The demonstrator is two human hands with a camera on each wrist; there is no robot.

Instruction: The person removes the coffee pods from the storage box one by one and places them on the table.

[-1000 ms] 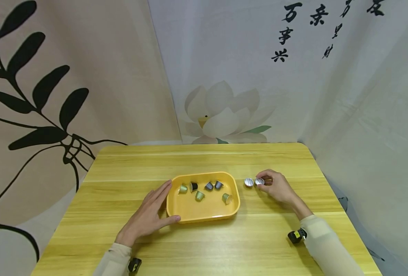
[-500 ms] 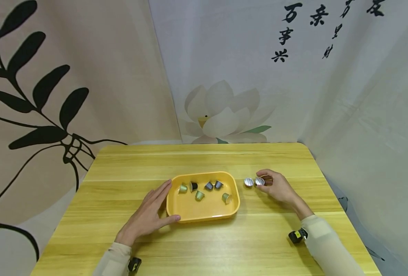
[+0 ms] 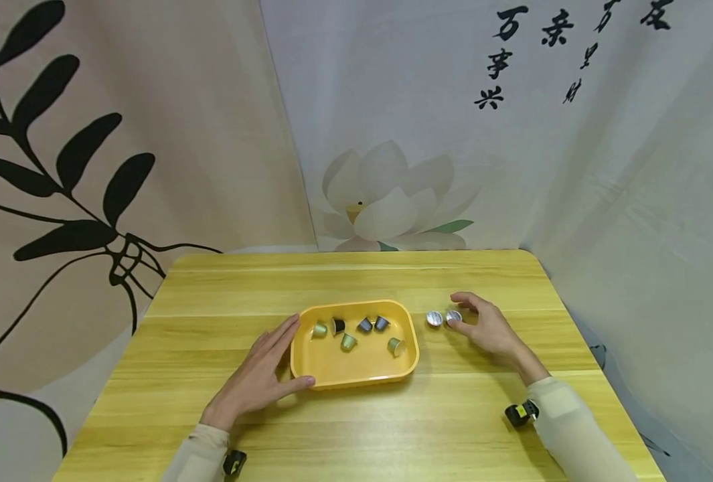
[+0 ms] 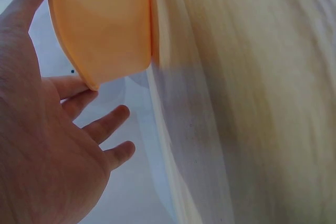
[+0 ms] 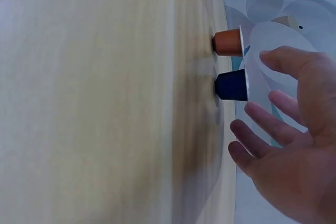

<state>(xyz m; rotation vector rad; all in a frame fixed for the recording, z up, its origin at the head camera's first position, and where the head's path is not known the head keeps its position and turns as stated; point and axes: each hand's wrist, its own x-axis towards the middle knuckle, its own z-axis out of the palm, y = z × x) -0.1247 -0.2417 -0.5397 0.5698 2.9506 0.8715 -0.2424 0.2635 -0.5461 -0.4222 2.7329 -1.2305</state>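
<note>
My left hand [image 3: 260, 378] rests against the left end of a yellow tray [image 3: 344, 371], its thumb at the near edge and fingertips on the rim. In the left wrist view those fingers are extended and spread, not wrapped round it. Right of the tray, two coffee capsules stand side by side on the table, foil lids up. One is copper-coloured [image 5: 229, 43]; the other is dark blue [image 5: 232, 86]. Around the dark blue one, my right hand [image 3: 493, 329] hovers with thumb and fingers parted; the right wrist view shows a gap between them and the capsule.
Inside the tray lie several tipped coffee capsules: green ones [image 3: 349, 342], a black one [image 3: 339, 326] and two blue-grey ones [image 3: 382, 323]. The wooden table [image 3: 356, 435] ends at a printed curtain [image 3: 392, 134] behind and at the right.
My right thumb and fingers have spread apart and the fingers have risen off the dark blue capsule, which stays in place. The left hand and tray hold still.
</note>
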